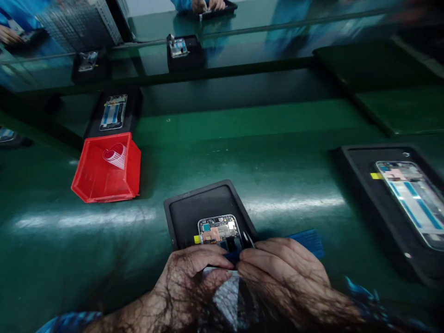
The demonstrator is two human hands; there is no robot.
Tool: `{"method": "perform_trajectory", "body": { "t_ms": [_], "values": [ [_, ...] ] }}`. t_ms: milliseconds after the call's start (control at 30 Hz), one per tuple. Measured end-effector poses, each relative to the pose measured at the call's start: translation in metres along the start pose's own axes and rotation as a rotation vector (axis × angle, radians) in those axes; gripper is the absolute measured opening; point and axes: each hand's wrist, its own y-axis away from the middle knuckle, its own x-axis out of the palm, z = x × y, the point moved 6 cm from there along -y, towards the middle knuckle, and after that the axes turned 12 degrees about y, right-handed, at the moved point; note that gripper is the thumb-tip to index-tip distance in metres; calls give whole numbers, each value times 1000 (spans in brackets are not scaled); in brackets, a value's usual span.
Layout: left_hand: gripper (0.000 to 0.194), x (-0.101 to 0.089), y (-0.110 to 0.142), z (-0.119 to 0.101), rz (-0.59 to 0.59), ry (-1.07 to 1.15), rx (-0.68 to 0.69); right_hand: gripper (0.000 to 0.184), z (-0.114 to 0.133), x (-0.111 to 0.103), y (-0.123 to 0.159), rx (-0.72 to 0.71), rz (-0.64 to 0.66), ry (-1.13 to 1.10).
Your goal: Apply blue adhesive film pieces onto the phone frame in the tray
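Note:
An opened phone, its circuit board showing and a yellow tab at its left edge, lies in a black tray in front of me. My left hand covers its lower part, thumb and forefinger closed near a dark blue end; what they grip is hidden. My right hand is closed around a blue ridged strip that sticks out to its right. A shiny metal tip shows by the right fingertips, its kind unclear. Below the fingers is a whitish sheet, partly behind hair.
A red bin with a rolled white mesh piece stands left. Another black tray holds an opened phone at right. More phones on black trays sit farther back. Across a low ledge, a co-worker's hands are busy.

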Motion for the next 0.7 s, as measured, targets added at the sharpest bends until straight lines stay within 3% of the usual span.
{"method": "perform_trajectory", "body": {
  "t_ms": [167,367,700],
  "values": [
    [6,0,0,0,4,-79,22,47,0,1,-1,-45,7,30],
    [9,-2,3,5,-3,14,-26,33,-5,3,10,-26,24,48],
    [7,-2,2,7,2,-28,-42,31,-4,10,19,1,34,-13]
  ]
}}
